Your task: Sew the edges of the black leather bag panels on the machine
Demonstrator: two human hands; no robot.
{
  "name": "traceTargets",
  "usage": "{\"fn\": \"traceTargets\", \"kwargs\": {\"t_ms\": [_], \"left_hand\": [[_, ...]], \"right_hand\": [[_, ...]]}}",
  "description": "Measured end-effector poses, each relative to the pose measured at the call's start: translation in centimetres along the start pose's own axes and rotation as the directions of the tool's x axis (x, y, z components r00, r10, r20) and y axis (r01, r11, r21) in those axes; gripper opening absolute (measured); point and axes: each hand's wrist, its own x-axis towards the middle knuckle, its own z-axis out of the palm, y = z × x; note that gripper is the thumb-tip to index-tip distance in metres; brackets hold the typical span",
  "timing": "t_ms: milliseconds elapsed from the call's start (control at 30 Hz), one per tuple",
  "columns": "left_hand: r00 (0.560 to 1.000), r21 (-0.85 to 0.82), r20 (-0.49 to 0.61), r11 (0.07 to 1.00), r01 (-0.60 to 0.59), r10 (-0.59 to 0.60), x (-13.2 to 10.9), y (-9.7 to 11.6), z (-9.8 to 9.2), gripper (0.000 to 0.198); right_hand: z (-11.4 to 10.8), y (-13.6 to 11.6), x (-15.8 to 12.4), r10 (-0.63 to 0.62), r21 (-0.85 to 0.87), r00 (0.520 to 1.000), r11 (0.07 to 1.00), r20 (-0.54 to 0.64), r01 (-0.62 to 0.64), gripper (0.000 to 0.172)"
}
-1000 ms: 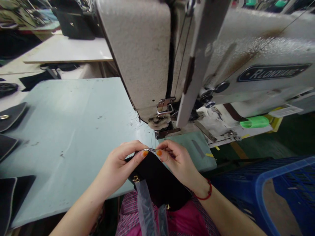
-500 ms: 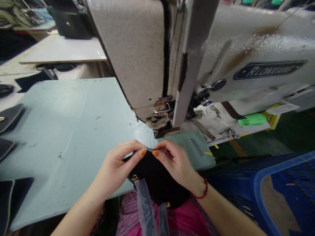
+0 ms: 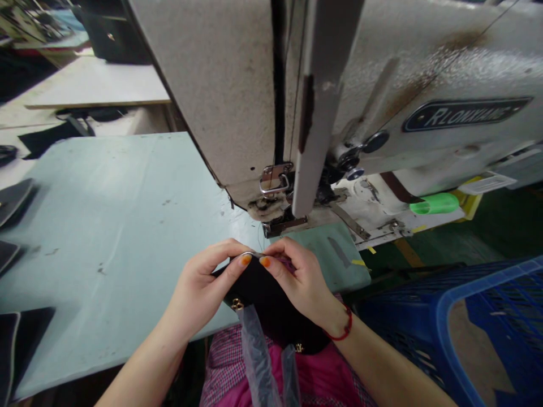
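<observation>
Between my two hands is a black bag piece (image 3: 275,308) with small gold-coloured fittings and strips wrapped in clear plastic (image 3: 258,353) hanging from it. My left hand (image 3: 212,280) pinches its top edge from the left, thumb and forefinger pressed together. On the other side of the same edge, my right hand (image 3: 297,277) pinches in the same way, the thumbs close together. The lower part of the piece rests over my lap. Just beyond my fingertips stands a sewing machine (image 3: 212,85), with thin dark thread running down near its presser foot (image 3: 271,228).
A pale green table top (image 3: 114,226) spreads to the left, with dark flap-shaped pieces (image 3: 29,339) along its left side. At the right stands a blue plastic crate (image 3: 445,316). A bright green tube (image 3: 435,203) lies by the machine bed. Behind is a black bag (image 3: 112,34).
My view has shifted slightly, so the machine appears a little further left. Both hands keep their pinch on the edge of the black bag piece, which has barely moved.
</observation>
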Motion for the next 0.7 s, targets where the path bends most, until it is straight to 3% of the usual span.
{"fn": "traceTargets", "kwargs": {"t_ms": [267, 500, 700], "left_hand": [[0.999, 0.072, 0.032, 0.997, -0.038, 0.036, -0.1, 0.1, -0.2, 0.010], [0.992, 0.158, 0.061, 0.980, -0.117, 0.108, 0.0, 0.7, 0.1, 0.012], [0.989, 0.182, 0.053, 0.972, -0.146, 0.139, 0.1, 1.2, 0.3, 0.012]], "right_hand": [[-0.5, 0.1, 0.1, 0.087, 0.147, 0.996, 0.986, -0.034, -0.081, 0.019], [-3.4, -1.4, 0.9, 0.015, -0.052, 0.990, 0.999, 0.138, -0.008, 0.015], [-4.0, -1.8, 1.2, 0.036, -0.153, 0.974, 0.988, 0.223, -0.002, 0.020]]}}
